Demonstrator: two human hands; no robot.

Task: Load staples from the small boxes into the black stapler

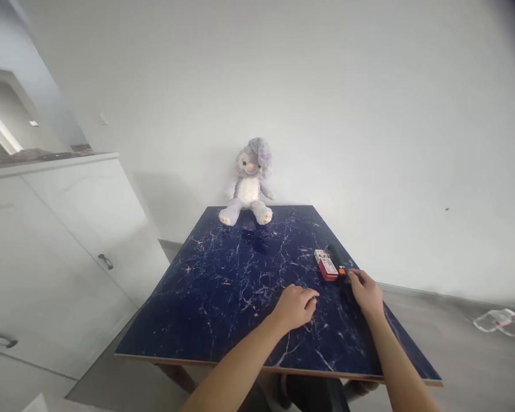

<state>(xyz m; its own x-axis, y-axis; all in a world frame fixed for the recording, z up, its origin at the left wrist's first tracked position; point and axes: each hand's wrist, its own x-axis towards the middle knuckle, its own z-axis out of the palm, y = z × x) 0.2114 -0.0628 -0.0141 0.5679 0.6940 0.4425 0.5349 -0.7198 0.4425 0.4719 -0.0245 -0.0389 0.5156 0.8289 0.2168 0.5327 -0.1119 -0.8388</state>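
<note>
My right hand [365, 292] is at the right side of the table, its thumb and fingers pinched at the near end of a black, stick-shaped thing with an orange part [336, 258]. What kind of thing it is I cannot make out. Touching or very close to its left side lies a small red and white box [328, 270], with another small white and red box [320, 254] just behind. My left hand [295, 306] is low over the table, nearer to me than the boxes. Its fingers are curled in, and nothing shows in them.
The dark blue marble-patterned table [223, 297] reaches back to a white wall. A grey plush toy [249, 186] sits at its far edge. White cabinets [68, 240] with dark handles stand to the left. Clear plastic bottles [495, 320] lie on the floor at right.
</note>
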